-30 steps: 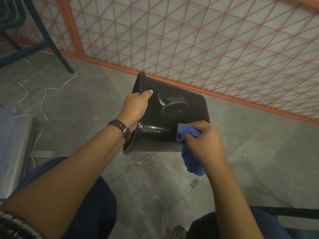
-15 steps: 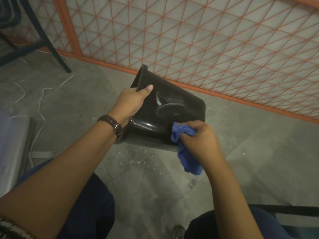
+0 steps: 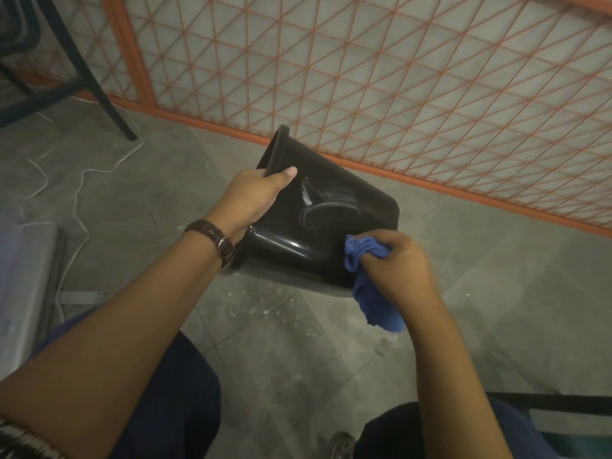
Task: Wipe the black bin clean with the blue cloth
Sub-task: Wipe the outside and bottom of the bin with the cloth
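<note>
One black bin (image 3: 318, 226) sits mid-frame, tipped on its side above the grey floor (image 3: 298, 376). Two hands work it — the left hand (image 3: 253, 197) clamps the rim, the right hand (image 3: 395, 263) bunches one blue cloth (image 3: 364, 270) against the bin's lower right wall. One brown watch (image 3: 215, 238) circles the left wrist.
</note>
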Available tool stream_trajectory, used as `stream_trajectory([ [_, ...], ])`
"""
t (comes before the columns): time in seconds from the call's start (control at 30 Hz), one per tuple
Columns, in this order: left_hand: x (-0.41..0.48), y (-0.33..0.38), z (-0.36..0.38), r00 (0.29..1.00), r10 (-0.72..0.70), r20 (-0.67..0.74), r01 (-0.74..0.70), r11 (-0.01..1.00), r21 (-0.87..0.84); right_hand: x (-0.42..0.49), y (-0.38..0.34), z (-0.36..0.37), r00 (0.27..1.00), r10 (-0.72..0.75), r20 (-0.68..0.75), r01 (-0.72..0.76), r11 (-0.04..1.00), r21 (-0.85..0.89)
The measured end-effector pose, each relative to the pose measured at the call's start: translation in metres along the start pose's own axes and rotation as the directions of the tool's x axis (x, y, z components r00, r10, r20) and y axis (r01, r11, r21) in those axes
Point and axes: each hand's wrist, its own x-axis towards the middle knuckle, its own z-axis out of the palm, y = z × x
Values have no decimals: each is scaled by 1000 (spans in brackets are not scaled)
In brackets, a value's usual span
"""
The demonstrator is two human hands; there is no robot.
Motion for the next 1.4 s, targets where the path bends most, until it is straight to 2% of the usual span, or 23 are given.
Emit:
stream_trajectory([
  [0.07,-1,0,1,1000,-15,17,15,1000,-14,1,2,1,996,-15,-93,10,999,-52],
  [0.13,-1,-1,3,999,-25,23,25,999,-24,2,2,10,993,-66,-97,55,992,-112],
  [0.3,0,0,3,1000,-23,-7,24,1000,8,0,-7,22,984,-162,80,162,987,-3],
  [0.37,0,0,0,1000,-14,14,13,1000,26,2,-6,13,988,-102,118,102,995,6],
  [0.47,-3,2,0,997,-5,73,3,1000,24,4,0,3,999,-29,19,30,999,-22],
  [0.57,-5,2,5,997,-9,81,10,1000,-13,0,-4,7,995,-75,-63,67,990,-123],
  [0.73,-5,2,4,998,-15,63,15,1000,-1,-4,-13,11,981,-171,92,173,985,-10],
  [0.8,-3,2,0,997,-17,69,14,999,37,-2,-8,0,986,-101,129,98,995,31],
  [0.87,-2,2,-3,997,-7,82,2,998,65,1,1,-9,996,-10,90,8,1000,19],
  [0.9,-2,3,-3,996,-2,90,-4,998,66,3,5,-11,1000,14,23,-14,1000,-5],
  [1.0,-3,3,1,995,2,100,-6,999,43,5,8,-3,996,-17,-85,8,994,-106],
  [1.07,-4,3,2,995,12,95,-15,999,36,5,6,6,995,-83,-63,76,991,-112],
  [1.17,-4,4,0,997,35,71,-37,999,24,4,0,7,986,-162,35,163,986,-26],
  [1.27,-2,4,-5,997,39,71,-41,999,24,3,3,-6,995,-56,83,54,998,27],
  [1.3,-1,3,-5,996,45,81,-48,998,27,3,5,-10,998,-17,52,16,1000,21],
  [1.4,-2,3,-3,991,58,117,-65,997,52,3,6,-10,985,38,-168,-42,999,-17],
])
